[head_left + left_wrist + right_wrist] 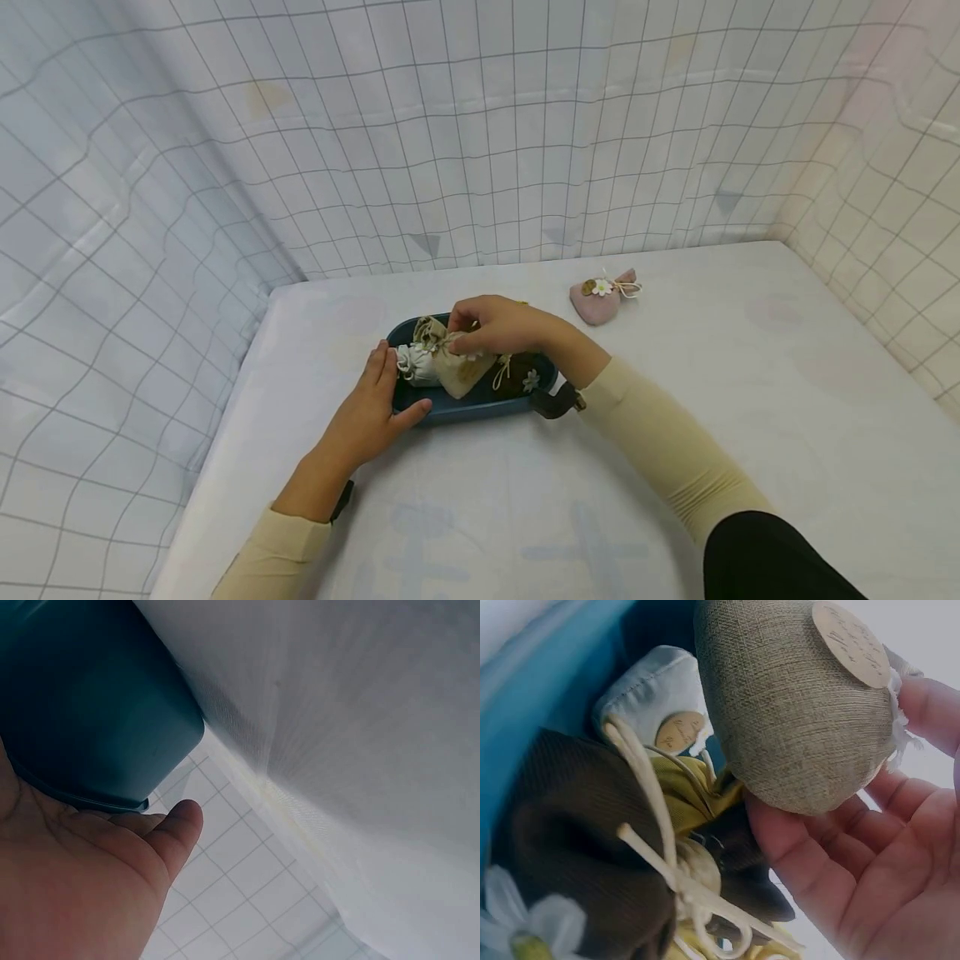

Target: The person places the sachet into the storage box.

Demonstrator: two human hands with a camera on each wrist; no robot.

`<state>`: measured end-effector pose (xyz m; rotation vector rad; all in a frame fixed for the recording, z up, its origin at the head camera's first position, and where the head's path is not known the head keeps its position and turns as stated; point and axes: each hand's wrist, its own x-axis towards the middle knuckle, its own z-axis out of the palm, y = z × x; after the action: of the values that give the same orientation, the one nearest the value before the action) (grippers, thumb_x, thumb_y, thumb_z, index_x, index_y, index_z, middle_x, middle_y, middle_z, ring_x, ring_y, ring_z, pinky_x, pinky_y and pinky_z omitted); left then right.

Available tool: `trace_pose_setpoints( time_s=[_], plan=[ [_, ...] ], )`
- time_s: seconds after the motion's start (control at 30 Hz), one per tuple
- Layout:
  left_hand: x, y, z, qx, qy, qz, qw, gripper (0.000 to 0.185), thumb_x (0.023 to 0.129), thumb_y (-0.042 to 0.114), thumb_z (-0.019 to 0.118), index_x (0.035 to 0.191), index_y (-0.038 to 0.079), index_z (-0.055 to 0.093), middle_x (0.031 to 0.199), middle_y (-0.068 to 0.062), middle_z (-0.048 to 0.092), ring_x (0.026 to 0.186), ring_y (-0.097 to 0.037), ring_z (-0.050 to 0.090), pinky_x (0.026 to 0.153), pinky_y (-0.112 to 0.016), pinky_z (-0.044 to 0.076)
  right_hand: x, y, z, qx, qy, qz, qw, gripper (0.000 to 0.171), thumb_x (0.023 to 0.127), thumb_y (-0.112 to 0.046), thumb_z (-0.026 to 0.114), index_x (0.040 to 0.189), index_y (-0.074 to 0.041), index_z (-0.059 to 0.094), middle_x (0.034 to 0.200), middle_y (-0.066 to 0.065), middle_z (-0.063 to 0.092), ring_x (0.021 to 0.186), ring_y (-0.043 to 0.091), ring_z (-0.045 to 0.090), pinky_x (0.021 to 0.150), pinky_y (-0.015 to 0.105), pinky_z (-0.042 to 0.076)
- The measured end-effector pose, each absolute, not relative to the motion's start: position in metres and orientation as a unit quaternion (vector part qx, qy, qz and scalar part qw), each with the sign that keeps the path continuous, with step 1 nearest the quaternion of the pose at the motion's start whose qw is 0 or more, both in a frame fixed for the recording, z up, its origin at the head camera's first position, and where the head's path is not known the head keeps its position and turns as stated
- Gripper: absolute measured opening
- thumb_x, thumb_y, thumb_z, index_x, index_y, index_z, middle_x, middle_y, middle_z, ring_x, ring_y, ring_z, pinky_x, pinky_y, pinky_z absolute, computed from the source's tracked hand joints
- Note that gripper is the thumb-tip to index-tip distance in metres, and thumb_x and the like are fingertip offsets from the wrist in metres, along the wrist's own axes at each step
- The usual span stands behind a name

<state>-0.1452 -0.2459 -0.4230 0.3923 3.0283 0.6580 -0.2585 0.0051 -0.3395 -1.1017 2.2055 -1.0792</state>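
Observation:
My right hand (pixel 506 325) pinches a beige cloth drawstring pouch (pixel 459 375) above a dark blue oval tub (pixel 468 412). In the right wrist view, a round paper tag (pixel 851 645) shows on this pouch, with thumb and fingers about its side. Inside the tub lie a white pouch (pixel 422 368), a dark brown pouch (pixel 513 380) with a white flower, and a yellow pouch (pixel 676 786) partly hidden under the others. My left hand (pixel 366 417) rests against the tub's left end with straight fingers, its thumb along the front rim.
A pink pouch (pixel 597 303) with a white flower lies on the white-covered table (pixel 712 350), behind and right of the tub. White grid-patterned curtains (pixel 480 150) hang around the table's back and sides. A dark rounded shape (pixel 772 554) is at bottom right.

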Motion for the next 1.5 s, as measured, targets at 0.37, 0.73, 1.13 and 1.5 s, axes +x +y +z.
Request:
trace_pose_setpoints(
  time_s=[0.37,0.73,1.13,1.5],
  plan=[
    [-0.146,-0.245,-0.423,0.123,0.969,0.213,0.010,0.102,0.096,0.059,0.055,0.156,-0.008,0.006,0.164,-0.021,-0.003,0.150,-0.038,0.004,0.115,-0.056,0.022,-0.249,-0.001,-0.346,-0.361,0.830,-0.366,0.214,0.018,0.095,-0.028,0.068,0.104,-0.014,0.062,0.100,-0.001,0.064,0.084,0.017,0.059,0.069,0.032,0.049],
    [-0.147,-0.246,-0.424,0.127,0.968,0.215,0.000,0.103,0.095,0.060,0.056,0.156,-0.008,0.008,0.164,-0.022,0.000,0.150,-0.038,0.005,0.114,-0.056,0.023,-0.254,0.006,-0.350,-0.340,0.848,-0.346,0.213,0.022,0.092,-0.027,0.072,0.097,-0.010,0.059,0.086,0.003,0.057,0.070,0.016,0.050,0.062,0.030,0.041],
    [-0.146,-0.246,-0.425,0.125,0.969,0.211,0.003,0.104,0.095,0.062,0.054,0.156,-0.007,0.007,0.164,-0.022,-0.001,0.150,-0.039,0.005,0.114,-0.056,0.023,-0.256,0.004,-0.356,-0.336,0.849,-0.347,0.217,0.018,0.093,-0.024,0.071,0.096,-0.010,0.060,0.087,0.002,0.060,0.066,0.015,0.051,0.059,0.029,0.042],
    [-0.144,-0.245,-0.422,0.122,0.970,0.212,0.008,0.103,0.095,0.061,0.055,0.156,-0.007,0.007,0.164,-0.022,-0.001,0.150,-0.039,0.004,0.114,-0.057,0.023,-0.261,0.005,-0.362,-0.360,0.859,-0.308,0.195,0.014,0.095,-0.007,0.060,0.082,-0.011,0.060,0.076,0.001,0.055,0.062,0.015,0.048,0.059,0.029,0.040]
  ],
)
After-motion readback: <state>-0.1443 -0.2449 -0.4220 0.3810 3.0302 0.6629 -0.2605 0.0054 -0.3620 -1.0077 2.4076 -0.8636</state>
